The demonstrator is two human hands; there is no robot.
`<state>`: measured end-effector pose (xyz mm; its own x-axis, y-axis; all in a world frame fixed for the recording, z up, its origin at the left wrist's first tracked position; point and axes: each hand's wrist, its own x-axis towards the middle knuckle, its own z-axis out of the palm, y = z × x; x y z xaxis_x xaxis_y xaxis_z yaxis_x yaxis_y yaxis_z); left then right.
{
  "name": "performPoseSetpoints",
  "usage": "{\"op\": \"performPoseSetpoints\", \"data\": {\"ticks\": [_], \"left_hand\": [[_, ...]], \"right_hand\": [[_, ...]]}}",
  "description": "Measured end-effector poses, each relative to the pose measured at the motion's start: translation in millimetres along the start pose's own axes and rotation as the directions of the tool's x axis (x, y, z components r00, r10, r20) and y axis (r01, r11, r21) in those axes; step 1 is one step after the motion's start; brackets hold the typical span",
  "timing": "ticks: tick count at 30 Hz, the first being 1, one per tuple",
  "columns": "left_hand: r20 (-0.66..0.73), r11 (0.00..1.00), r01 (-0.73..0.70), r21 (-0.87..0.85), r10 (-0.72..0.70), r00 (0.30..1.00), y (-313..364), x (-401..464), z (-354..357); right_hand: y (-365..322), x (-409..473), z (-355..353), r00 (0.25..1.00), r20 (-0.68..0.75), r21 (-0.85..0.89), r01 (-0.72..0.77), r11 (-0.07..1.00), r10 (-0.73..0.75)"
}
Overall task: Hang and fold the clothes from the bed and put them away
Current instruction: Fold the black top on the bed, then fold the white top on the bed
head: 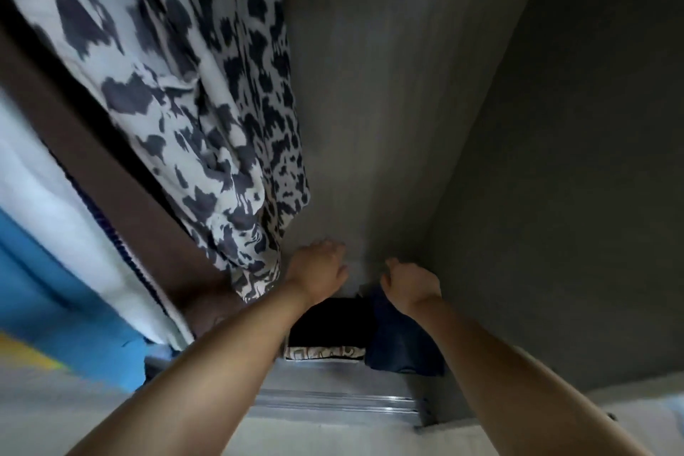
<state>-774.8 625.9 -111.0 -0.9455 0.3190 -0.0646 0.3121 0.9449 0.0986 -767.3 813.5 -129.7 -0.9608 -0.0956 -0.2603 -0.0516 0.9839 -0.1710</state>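
I look down into a dark wardrobe. A white dress with dark blotches (pixel 207 115) hangs at the left. My left hand (pixel 318 270) reaches in beside its hem, fingers extended and blurred, holding nothing. My right hand (pixel 411 283) is just to the right with fingers curled down onto the upper edge of a navy folded garment (pixel 403 341), whose lower end drapes over the wardrobe's front edge. A black folded stack (pixel 329 322) lies under my left wrist, with a beige patterned piece (pixel 322 352) below it. My fingertips are hidden.
A brown garment (pixel 122 174), a white one (pixel 55 196) and a blue one (pixel 55 307) hang further left. The grey back panel (pixel 388 104) and side wall (pixel 573 159) enclose the space. A metal sliding-door track (pixel 333 403) runs along the front.
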Motion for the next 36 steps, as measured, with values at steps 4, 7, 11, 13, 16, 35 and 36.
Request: {"op": "performPoseSetpoints", "data": {"ticks": [4, 7, 11, 13, 16, 35, 36], "left_hand": [[-0.011, 0.995, -0.095, 0.012, 0.095, 0.995, 27, -12, -32], [-0.014, 0.984, -0.176, 0.001, 0.176, 0.984, 58, -22, -49], [-0.021, 0.941, -0.337, 0.032, 0.338, 0.941, 112, -45, -63], [-0.024, 0.903, -0.425, 0.061, 0.427, 0.904, 139, -59, -66], [-0.016, 0.836, -0.543, 0.079, 0.546, 0.838, 179, -81, -65], [0.075, 0.326, -0.940, 0.103, 0.939, 0.334, 588, -260, -28], [0.079, 0.291, -0.952, 0.097, 0.951, 0.299, 613, -278, -23]], "right_hand": [[22, -41, -29, 0.993, -0.079, 0.003, -0.087, 0.996, 0.087], [40, -75, -49, 0.975, -0.156, 0.033, -0.157, 0.987, 0.160], [66, -139, -57, 0.937, -0.220, 0.045, -0.267, 0.963, 0.270], [80, -173, -52, 0.917, -0.249, 0.040, -0.312, 0.949, 0.311], [97, -223, -46, 0.893, -0.266, 0.018, -0.372, 0.928, 0.363], [306, -649, -9, 0.472, -0.190, 0.121, -0.859, 0.498, 0.861], [319, -678, -5, 0.426, -0.182, 0.132, -0.883, 0.451, 0.886]]}}
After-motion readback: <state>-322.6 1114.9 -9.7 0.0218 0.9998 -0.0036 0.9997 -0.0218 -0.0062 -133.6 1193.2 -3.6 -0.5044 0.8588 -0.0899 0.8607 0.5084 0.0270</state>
